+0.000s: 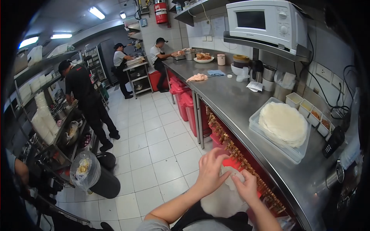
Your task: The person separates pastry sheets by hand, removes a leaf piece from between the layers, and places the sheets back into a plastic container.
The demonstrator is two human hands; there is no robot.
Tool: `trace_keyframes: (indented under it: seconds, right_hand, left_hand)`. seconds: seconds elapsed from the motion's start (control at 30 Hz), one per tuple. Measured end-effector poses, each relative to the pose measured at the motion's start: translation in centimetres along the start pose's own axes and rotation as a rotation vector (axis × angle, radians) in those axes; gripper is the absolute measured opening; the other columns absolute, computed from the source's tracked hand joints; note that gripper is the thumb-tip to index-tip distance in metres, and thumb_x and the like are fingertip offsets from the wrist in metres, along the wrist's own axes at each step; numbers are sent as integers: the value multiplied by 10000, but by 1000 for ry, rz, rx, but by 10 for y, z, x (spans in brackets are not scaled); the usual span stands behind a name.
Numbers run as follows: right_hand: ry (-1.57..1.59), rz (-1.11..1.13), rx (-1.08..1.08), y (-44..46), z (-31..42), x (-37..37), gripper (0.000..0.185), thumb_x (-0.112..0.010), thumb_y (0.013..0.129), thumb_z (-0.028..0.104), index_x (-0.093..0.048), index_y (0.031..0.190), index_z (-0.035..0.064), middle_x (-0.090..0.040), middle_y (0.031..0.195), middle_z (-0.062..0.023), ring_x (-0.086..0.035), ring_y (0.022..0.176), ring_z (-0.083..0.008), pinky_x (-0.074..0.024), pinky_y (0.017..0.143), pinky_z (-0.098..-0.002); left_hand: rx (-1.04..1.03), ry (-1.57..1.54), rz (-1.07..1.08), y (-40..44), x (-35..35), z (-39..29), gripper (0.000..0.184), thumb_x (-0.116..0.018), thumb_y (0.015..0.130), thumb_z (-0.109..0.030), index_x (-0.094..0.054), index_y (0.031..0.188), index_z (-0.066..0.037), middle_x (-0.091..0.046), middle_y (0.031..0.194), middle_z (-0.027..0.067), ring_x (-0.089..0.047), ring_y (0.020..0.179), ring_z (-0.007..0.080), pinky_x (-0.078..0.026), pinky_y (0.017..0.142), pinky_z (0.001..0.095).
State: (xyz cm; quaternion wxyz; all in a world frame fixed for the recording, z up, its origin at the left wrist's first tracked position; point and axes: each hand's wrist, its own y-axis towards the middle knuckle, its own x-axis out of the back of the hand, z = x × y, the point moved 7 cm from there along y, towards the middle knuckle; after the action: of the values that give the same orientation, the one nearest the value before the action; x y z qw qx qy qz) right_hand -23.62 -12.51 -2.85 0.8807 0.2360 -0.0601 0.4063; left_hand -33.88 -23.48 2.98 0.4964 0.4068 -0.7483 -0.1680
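Observation:
My left hand (212, 171) is at the upper edge of a thin, pale round sheet (221, 200), its fingers curled and its thumb near that edge. My right hand (245, 185) pinches the same edge, close to my left hand. The sheet hangs down in front of my body, beside the counter's front edge. On the steel counter, a stack of similar white round sheets (282, 122) lies in a clear plastic container (259, 133), beyond my right hand.
Small condiment tubs (305, 107), a black phone (333, 141) and a metal pitcher (334, 175) stand at the right. A microwave (266, 23) sits on a shelf above. Three people work further back. A lined bin (86, 169) stands at the left.

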Motion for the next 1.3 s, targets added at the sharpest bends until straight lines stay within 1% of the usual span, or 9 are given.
trace_keyframes:
  seconds: [0.03,0.13,0.23,0.37,0.6,0.7,1.0,1.2,1.3]
  right_hand:
    - [119,-36,-49,-3,-26,-15,188,-676,796,122,-546,749,-5,-523,630,-109,-527,578,-163,-411,542,-295]
    - [176,-91,-36,-6,-71,-44,214,-684,796,126,-527,738,-7,-499,623,-91,-484,605,-120,-405,554,-296]
    - [98,-105,-41,-16,-81,-53,235,-687,800,137,-511,735,-5,-496,632,-76,-460,618,-113,-402,560,-297]
    - [122,-18,-114,-14,-105,-60,233,-677,811,161,-523,759,-7,-547,667,-114,-526,618,-165,-418,560,-336]
    - [-218,208,-115,3,-69,-50,254,-599,864,188,-551,740,-28,-561,629,-222,-573,559,-361,-416,516,-416]
    - [-169,80,-86,5,-65,-41,260,-566,882,159,-542,715,-39,-523,585,-241,-542,540,-393,-410,514,-418]
    - [-148,47,-157,2,-64,-26,272,-575,874,154,-512,695,-40,-501,566,-210,-522,505,-349,-396,507,-400]
    - [-189,259,136,2,-49,-43,240,-602,851,158,-515,733,-31,-550,727,-185,-542,635,-324,-426,580,-382]
    - [-161,134,4,3,-41,-31,224,-620,841,181,-536,780,-18,-571,782,-157,-580,733,-343,-461,639,-402]
  left_hand:
    - [131,-9,72,-12,-12,19,582,-774,691,-224,-481,1172,-79,-382,1239,206,-365,1194,364,-306,987,462]
    - [237,-48,1,-44,-45,71,628,-783,716,-228,-434,1192,-11,-472,1141,179,-496,1076,288,-410,901,381]
    - [728,-565,267,-77,-87,120,452,-756,769,-204,-501,1060,31,-586,924,88,-580,813,145,-454,681,258]
    - [670,-1012,265,-73,-94,104,174,-663,862,-139,-575,848,11,-551,693,-34,-443,597,23,-398,542,201]
    - [548,-617,385,-72,-99,113,123,-625,886,-117,-601,827,-12,-540,672,-50,-439,585,15,-353,510,195]
    - [533,-462,340,-63,-81,105,143,-634,872,-122,-597,788,-13,-515,632,-53,-421,558,18,-338,484,203]
    - [627,-527,296,-67,-77,119,142,-634,861,-112,-592,788,2,-548,649,-29,-462,572,35,-374,502,209]
    - [395,-485,267,-59,-93,115,145,-648,848,-97,-638,920,29,-648,753,23,-569,684,67,-475,614,231]
    - [477,-462,389,-58,-99,116,164,-660,845,-117,-655,924,26,-646,732,19,-550,665,52,-462,584,235]
